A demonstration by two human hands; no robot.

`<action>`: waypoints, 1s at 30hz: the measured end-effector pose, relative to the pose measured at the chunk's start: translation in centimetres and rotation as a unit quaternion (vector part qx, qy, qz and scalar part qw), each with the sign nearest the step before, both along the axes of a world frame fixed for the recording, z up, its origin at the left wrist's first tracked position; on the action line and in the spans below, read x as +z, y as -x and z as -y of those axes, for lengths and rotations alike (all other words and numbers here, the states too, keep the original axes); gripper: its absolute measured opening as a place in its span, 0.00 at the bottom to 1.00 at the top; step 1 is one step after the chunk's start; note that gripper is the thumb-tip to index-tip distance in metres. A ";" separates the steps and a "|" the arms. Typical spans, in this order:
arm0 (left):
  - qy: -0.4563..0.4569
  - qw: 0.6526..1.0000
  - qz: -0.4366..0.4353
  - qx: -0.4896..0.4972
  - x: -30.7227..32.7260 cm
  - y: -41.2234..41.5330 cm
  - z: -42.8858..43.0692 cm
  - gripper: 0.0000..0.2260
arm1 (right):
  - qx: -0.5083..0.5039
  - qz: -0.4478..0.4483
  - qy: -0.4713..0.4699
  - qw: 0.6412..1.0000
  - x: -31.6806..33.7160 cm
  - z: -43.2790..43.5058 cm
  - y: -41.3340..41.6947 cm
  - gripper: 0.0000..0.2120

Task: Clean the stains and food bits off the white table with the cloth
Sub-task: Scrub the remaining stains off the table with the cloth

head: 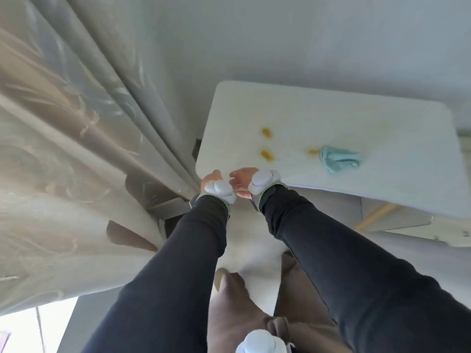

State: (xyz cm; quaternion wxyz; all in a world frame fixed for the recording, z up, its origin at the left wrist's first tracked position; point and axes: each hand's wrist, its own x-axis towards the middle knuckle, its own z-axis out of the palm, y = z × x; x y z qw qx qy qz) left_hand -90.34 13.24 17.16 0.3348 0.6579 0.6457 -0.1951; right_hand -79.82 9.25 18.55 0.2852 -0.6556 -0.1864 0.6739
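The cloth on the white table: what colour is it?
Light blue-green, teal-like. The cloth lies crumpled on the table, seen best in the head view.

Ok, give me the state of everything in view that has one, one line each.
Cloth: crumpled, lying on the table, untouched.
Table: dirty, not yet wiped.
Stains: three orange marks; two left of the cloth, a smaller one right beside it.
Left hand: empty, fingers loose, at the table's near corner.
Right hand: empty, fingers loose, next to the left hand.
Curtain: drawn, hanging beside the table.
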 end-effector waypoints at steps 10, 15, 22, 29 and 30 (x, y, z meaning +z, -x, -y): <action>-0.018 0.995 0.078 -0.064 0.7 -16.7 1.6 0.14 | 0.057 0.196 -0.033 0.978 -1.1 1.8 -17.9 0.15; -0.063 0.989 0.131 -0.034 -0.2 -23.2 3.0 0.08 | 0.279 0.393 -0.035 0.876 -1.2 2.6 -25.4 0.18; -0.078 0.968 -0.071 -0.228 -1.8 -24.2 5.0 0.30 | 0.509 0.484 -0.146 0.697 -3.3 5.8 -29.5 0.37; 0.020 0.965 -0.111 -0.238 -2.3 -23.1 4.6 0.29 | 0.387 0.511 -0.136 0.755 -4.0 7.5 -35.6 0.33; 0.023 0.965 -0.109 -0.239 -2.3 -23.1 4.4 0.29 | 0.333 0.528 -0.106 0.774 -4.2 8.0 -36.6 0.32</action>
